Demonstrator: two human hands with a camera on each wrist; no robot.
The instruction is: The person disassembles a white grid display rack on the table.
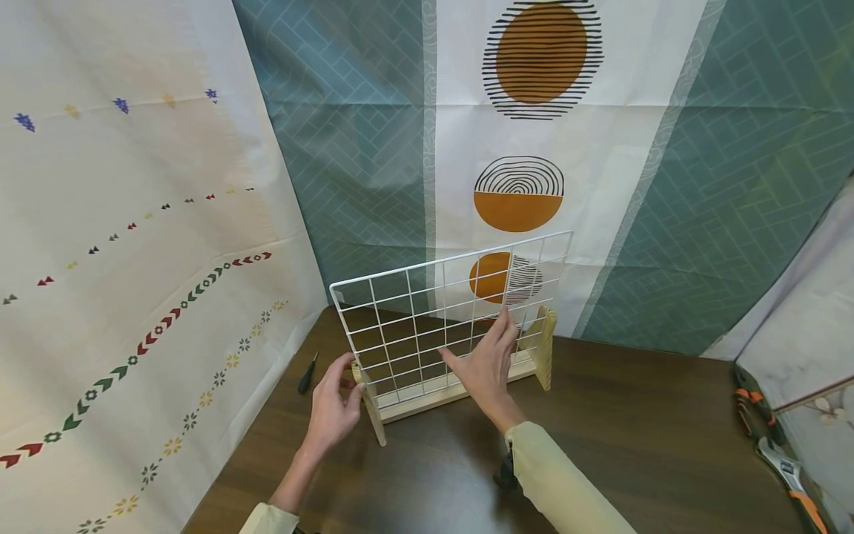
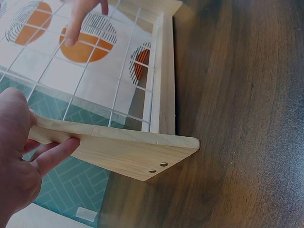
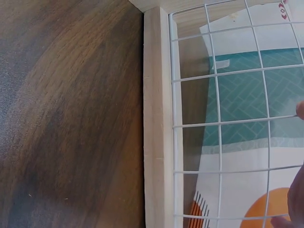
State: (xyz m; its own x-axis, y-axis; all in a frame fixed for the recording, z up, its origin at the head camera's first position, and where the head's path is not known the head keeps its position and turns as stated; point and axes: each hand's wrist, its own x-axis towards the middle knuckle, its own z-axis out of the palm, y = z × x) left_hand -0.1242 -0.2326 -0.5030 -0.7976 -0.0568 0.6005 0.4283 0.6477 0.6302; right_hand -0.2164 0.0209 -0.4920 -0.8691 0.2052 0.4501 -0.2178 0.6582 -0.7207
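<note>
A white wire grid [image 1: 440, 262] leans upright in a pale wooden stand made of a bottom rail [image 1: 427, 402] and two end boards. My left hand [image 1: 331, 408] pinches the upper part of the left end board [image 2: 128, 152], thumb over its edge and fingers against the outer face. Two screw heads [image 2: 163, 164] show low on that board. Across the front of the grid, my right hand [image 1: 487, 371] touches the wires with fingers and thumb spread. The right end board [image 1: 545, 348] stands apart from both hands. In the right wrist view, the grid's lower edge lies along the rail [image 3: 154, 118].
A dark screwdriver [image 1: 308, 377] lies on the brown wooden table [image 1: 634, 437], left of the stand. At the far right edge are orange-and-black pliers [image 1: 757, 404] and an adjustable wrench [image 1: 790, 475]. Patterned curtains [image 1: 360, 148] hang behind and to the left.
</note>
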